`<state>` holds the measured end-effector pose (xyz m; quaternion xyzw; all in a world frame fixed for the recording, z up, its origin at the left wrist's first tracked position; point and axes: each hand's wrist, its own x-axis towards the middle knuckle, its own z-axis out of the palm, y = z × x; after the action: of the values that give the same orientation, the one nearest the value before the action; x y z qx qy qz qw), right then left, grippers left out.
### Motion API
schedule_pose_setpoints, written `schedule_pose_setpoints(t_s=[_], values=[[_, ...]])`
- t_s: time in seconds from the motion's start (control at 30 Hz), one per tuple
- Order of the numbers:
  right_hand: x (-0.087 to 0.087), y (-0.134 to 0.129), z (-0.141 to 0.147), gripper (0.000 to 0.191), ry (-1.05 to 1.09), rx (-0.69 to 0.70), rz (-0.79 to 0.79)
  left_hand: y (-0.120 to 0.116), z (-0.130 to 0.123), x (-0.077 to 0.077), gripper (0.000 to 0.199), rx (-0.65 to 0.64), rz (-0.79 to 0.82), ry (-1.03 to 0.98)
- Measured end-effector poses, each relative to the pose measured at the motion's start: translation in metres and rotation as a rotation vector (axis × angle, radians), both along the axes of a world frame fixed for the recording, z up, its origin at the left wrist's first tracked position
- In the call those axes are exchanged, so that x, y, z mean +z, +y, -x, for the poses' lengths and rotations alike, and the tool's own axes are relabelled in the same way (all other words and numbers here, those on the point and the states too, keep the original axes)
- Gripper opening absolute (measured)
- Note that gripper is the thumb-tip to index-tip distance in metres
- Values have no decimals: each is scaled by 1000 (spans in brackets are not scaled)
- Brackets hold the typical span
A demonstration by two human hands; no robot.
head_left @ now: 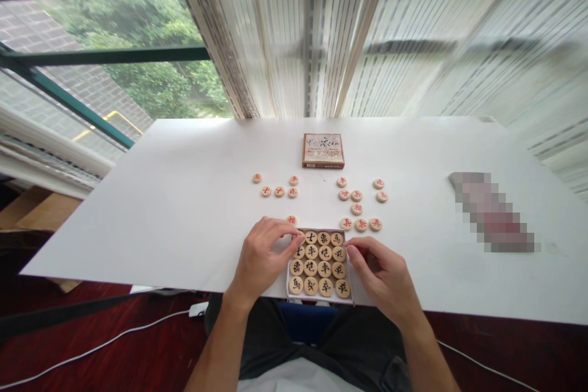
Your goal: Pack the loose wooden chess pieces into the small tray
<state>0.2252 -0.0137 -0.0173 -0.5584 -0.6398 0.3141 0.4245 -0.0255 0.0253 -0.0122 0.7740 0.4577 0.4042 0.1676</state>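
Note:
An open shallow box (320, 301) at the table's front edge holds rows of round wooden Chinese chess pieces with black characters, such as this piece (324, 269). My left hand (263, 257) is at the box's far left corner, thumb and forefinger closed on a chess piece (301, 236) that they mostly cover. At the far right corner, my right hand (383, 272) has its thumb and forefinger closed against the box's side wall. Just beyond my left fingers lies a red-lettered piece (291, 220), partly hidden.
Red-lettered pieces lie scattered beyond the box, some on the left (279, 192) and others on the right (357, 209). Farther back is a closed Chinese chess carton (323, 150). A pixelated flat object (493, 214) lies at right on the white table (184, 208).

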Motion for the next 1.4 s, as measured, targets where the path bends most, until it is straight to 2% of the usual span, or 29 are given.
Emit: schedule_pose_setpoints(t_s=[0.3,1.4], values=[[-1,1,0,16,1,3,-6,-4,1,6,14,-46,22,102],[4,1,2,20,-7,-9,-11,-1,-1,4,20,-48,45,76]])
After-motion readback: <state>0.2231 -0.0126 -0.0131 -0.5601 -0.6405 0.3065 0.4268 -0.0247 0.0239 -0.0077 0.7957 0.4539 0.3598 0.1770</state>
